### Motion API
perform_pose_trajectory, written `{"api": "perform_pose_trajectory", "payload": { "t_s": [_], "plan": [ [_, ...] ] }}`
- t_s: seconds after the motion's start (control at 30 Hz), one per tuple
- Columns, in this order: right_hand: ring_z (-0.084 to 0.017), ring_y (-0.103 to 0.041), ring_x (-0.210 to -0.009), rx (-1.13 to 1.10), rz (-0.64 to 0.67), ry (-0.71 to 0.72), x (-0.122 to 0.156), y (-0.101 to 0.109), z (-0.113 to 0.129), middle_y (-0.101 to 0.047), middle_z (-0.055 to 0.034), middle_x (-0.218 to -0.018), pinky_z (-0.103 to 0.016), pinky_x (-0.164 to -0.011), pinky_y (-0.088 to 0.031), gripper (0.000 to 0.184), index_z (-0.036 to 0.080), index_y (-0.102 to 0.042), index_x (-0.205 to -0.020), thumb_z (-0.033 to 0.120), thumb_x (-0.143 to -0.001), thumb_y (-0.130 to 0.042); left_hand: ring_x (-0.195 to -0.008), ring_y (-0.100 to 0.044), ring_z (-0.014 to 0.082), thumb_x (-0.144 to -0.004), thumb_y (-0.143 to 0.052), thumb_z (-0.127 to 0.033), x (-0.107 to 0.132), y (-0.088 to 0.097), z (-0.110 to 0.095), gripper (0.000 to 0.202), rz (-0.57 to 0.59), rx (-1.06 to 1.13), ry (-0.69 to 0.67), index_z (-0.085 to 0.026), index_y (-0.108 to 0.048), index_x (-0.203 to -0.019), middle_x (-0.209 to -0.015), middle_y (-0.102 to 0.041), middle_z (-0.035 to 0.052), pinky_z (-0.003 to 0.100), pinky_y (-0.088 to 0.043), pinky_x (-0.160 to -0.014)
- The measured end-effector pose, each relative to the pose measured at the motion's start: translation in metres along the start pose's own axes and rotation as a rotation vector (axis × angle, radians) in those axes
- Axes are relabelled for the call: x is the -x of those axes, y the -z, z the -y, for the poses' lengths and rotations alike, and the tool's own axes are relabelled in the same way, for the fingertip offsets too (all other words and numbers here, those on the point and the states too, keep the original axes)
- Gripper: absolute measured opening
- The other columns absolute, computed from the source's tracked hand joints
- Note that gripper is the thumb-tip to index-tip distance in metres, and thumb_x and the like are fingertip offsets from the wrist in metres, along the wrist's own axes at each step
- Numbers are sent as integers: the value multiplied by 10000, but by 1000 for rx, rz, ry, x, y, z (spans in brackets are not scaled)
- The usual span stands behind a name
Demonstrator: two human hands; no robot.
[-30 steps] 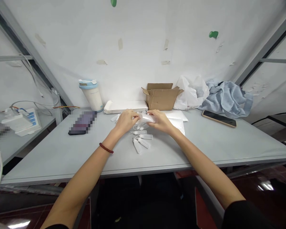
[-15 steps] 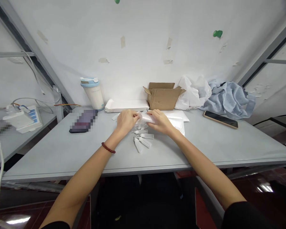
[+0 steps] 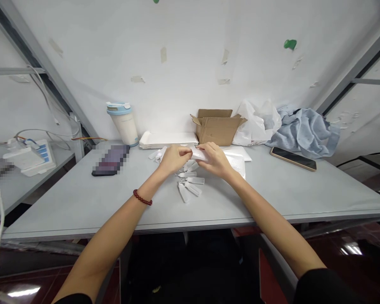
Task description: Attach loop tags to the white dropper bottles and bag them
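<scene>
My left hand (image 3: 173,158) and my right hand (image 3: 214,159) meet over the middle of the grey table (image 3: 82,202), fingers curled. Between them they pinch a small clear plastic packet (image 3: 199,154), held just above the tabletop. Right below the hands lie several small white tags in clear sleeves (image 3: 188,184). A flat white bubble mailer (image 3: 237,162) lies under and behind my right hand. A red bead bracelet (image 3: 142,197) is on my left wrist.
An open cardboard box (image 3: 217,126) and a stack of white envelopes (image 3: 167,139) stand at the back by the wall. A tumbler (image 3: 122,123) and a dark phone (image 3: 111,160) are on the left. A second phone (image 3: 292,158), a plastic bag (image 3: 256,122) and blue cloth (image 3: 305,128) are on the right.
Both hands have lifted slightly and drawn closer together, the left hand moving right along the packet. Nothing else on the table has moved.
</scene>
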State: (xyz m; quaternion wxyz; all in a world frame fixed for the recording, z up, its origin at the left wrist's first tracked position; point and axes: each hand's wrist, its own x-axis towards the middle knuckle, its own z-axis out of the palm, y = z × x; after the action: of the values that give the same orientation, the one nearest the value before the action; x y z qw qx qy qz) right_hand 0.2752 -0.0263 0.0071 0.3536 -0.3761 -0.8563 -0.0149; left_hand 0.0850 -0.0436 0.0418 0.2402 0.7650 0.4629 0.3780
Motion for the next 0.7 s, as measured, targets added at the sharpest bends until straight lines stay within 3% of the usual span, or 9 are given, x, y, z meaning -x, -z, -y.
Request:
{"api": "perform_pose_trajectory", "payload": {
  "t_s": [0.07, 0.13, 0.23, 0.3, 0.37, 0.4, 0.47, 0.57, 0.7],
  "plan": [
    [-276, -563, -967, -4, -7, 24, 0, -2, -2, -631, -129, -1048, -401, -849, -457, 336, 169, -572, -1128, 276, -811, -610, -507, -334, 105, -783, -439, -193, 1, 2, -3, 326, 141, 0, -9, -187, -362, -467, -482, -316, -44, 262, -246, -514],
    [-270, -563, -954, -8, -1, 44, 0, -3, -4, -630, -123, -1033, -394, -835, -459, 321, 172, -574, -1121, 268, -816, -601, -509, -323, 106, -811, -424, -216, 1, 4, -4, 344, 179, -18, 4, -190, -345, -477, -486, -300, -45, 267, -245, -514],
    [-266, -560, -956, -10, -16, 48, 0, -2, -6, -628, -122, -1040, -397, -839, -457, 329, 166, -571, -1128, 280, -821, -602, -632, -480, 141, -831, -490, -276, 0, 5, -1, 282, -49, -76, 9, -172, -545, -575, -575, -511, -21, 265, -363, -621],
    [-267, -558, -969, -8, -46, 40, 0, 1, -6, -627, -123, -1052, -404, -854, -456, 329, 166, -569, -1130, 300, -831, -598, -781, -562, 175, -782, -596, -280, -2, 7, 2, 145, -250, -81, 59, -153, -665, -773, -768, -648, 23, 286, -426, -749],
    [-267, -557, -984, -8, -76, 36, 0, 4, -5, -628, -121, -1054, -408, -864, -456, 318, 174, -569, -1126, 320, -844, -587, -872, -594, 193, -700, -711, -268, -4, 10, 5, 335, -320, 38, 183, -135, -674, -1006, -972, -682, 73, 317, -459, -811],
    [-267, -558, -988, -10, -89, 38, 0, 5, -3, -628, -119, -1052, -409, -866, -458, 314, 177, -569, -1123, 326, -847, -583, -881, -608, 195, -666, -756, -270, -5, 13, 6, 453, -282, 149, 262, -130, -657, -1084, -1035, -679, 92, 329, -473, -815],
    [-264, -565, -982, -18, -117, 59, 0, 7, 0, -631, -118, -1043, -408, -861, -463, 309, 180, -567, -1115, 327, -844, -583, -855, -634, 192, -633, -809, -284, -5, 17, 7, 524, -81, 412, 396, -117, -659, -1106, -1055, -685, 109, 344, -495, -811],
    [-257, -575, -963, -43, -149, 117, 1, 8, 6, -637, -124, -1040, -399, -842, -474, 327, 172, -564, -1119, 313, -826, -595, -762, -643, 171, -609, -842, -254, -4, 19, 6, 353, 202, 668, 480, -91, -720, -898, -892, -707, 91, 344, -508, -809],
    [-276, -572, -1048, -74, -106, 203, 1, 7, 10, -630, -150, -1161, -432, -894, -470, 462, 172, -515, -1252, 329, -824, -587, -680, -614, 141, -579, -831, -167, -2, 9, 3, 199, 184, 725, 515, -93, -707, -717, -727, -677, 50, 295, -509, -708]
  ]
}}
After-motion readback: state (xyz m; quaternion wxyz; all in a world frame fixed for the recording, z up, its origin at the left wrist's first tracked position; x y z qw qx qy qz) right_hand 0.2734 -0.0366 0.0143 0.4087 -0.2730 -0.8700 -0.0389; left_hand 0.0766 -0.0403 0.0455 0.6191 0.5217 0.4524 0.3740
